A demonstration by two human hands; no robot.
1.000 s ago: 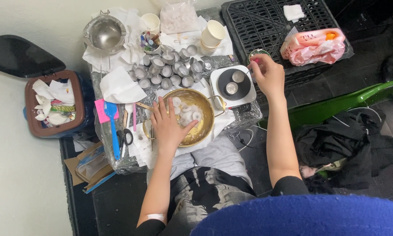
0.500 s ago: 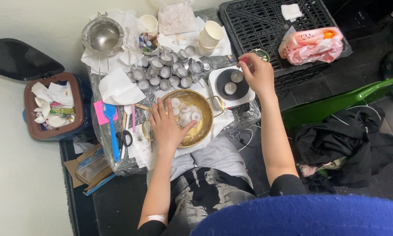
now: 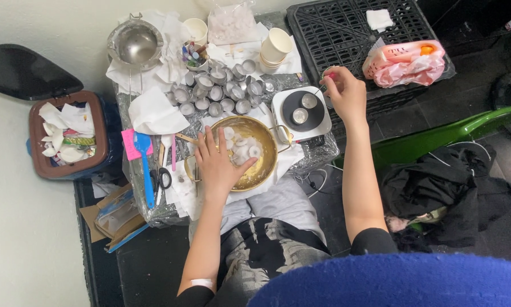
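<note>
Head view: left hand (image 3: pixel 218 165) spread flat over the brass bowl (image 3: pixel 265 149); right hand (image 3: pixel 345 94) pinches a small tin (image 3: pixel 327 74) beside the hotplate (image 3: pixel 301 113).

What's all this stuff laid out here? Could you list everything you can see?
gold bowl: one, brass-coloured, table centre, white pieces inside
small metal cups: many, silver, behind the bowl
hot plate: one, white and black, right of the bowl, two cups on it
steel pot: one, silver, far left
paper cups: stacked, cream, far middle
crate: one, black, far right
pink bag: one, on the crate
scissors: one, black, left of the bowl
bin: one, brown, floor left
left hand: in the bowl
right hand: pinching something small beside the hot plate
</note>
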